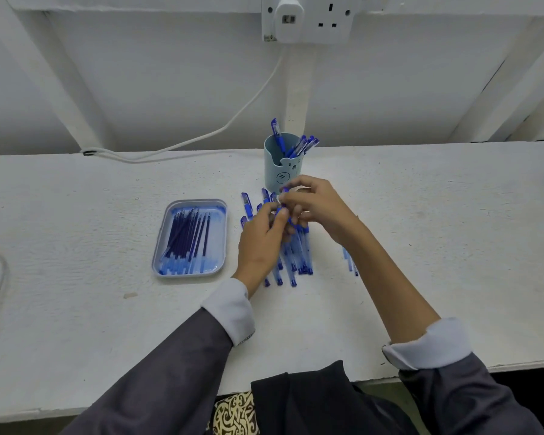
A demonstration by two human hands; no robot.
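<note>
Several blue pens [292, 255] lie in a loose row on the white table [91, 324], partly hidden under my hands. My left hand [259, 243] and my right hand [314, 205] meet above that row, both pinching one blue pen [284, 202] between the fingertips. A light blue cup [280, 171] with a bear face stands just behind my hands and holds several capped blue pens [297, 144]. Left of the row, a grey tray [157, 246] holds several dark blue refills [189, 240].
A couple of pens [350, 262] lie to the right, partly behind my right forearm. A white cable [201, 138] runs from the wall socket [308, 18] down onto the table's back edge. Another cable loop [0, 277] lies at the far left.
</note>
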